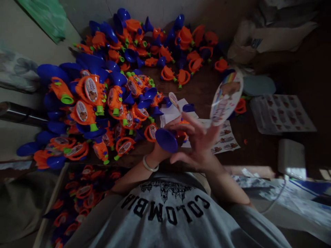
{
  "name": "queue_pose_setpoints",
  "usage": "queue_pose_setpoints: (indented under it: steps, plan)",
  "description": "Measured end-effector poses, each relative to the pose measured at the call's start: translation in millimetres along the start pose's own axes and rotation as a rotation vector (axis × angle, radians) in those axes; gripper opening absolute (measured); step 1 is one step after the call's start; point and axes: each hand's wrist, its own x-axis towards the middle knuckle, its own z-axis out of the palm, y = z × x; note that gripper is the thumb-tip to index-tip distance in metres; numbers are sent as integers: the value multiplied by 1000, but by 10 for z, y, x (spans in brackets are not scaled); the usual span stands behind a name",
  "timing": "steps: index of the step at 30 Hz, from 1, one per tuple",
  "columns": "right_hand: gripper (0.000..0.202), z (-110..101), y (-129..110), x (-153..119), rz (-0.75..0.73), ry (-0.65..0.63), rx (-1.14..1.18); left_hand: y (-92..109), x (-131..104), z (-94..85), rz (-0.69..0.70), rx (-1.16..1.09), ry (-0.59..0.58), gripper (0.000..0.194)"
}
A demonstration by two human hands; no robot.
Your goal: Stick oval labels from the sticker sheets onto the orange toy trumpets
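Observation:
My left hand (160, 150), with a bangle at the wrist, is wrapped round a toy trumpet whose blue bell (167, 140) faces up toward me. My right hand (200, 139) is just to the right of it, slightly blurred, with its fingers spread. An oval sticker (227, 98) with a rainbow and a brown figure clings to a fingertip of that hand. Another oval sticker (173, 100) shows above my hands, near the left fingers. Beneath the hands lie a white sheet of stickers (226, 139) and some white paper (169, 113).
Stickered orange and blue trumpets (90, 89) pile up on the left; more trumpets (184, 37) lie along the wall. A box of trumpets (84, 191) stands at lower left. Sticker sheets (287, 113), a pale round lid (259, 85) and a white device (292, 158) are at right.

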Motion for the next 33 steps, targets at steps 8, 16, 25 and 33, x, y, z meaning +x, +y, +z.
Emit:
queue_pose_setpoints:
  steps: [8, 16, 25, 33]
  plan:
    - [78, 22, -59, -72, 228, 578, -34, 60, -239, 16, 56, -187, 72, 61]
    - [84, 228, 3, -137, 246, 647, -104, 103, -269, 75, 163, -254, 2, 49]
    - [83, 284, -60, -103, 250, 687, -102, 135, -286, 133, 207, -244, 40, 45]
    - [76, 288, -65, -104, 261, 688, -172, 148, -266, 191, 165, -243, 80, 45]
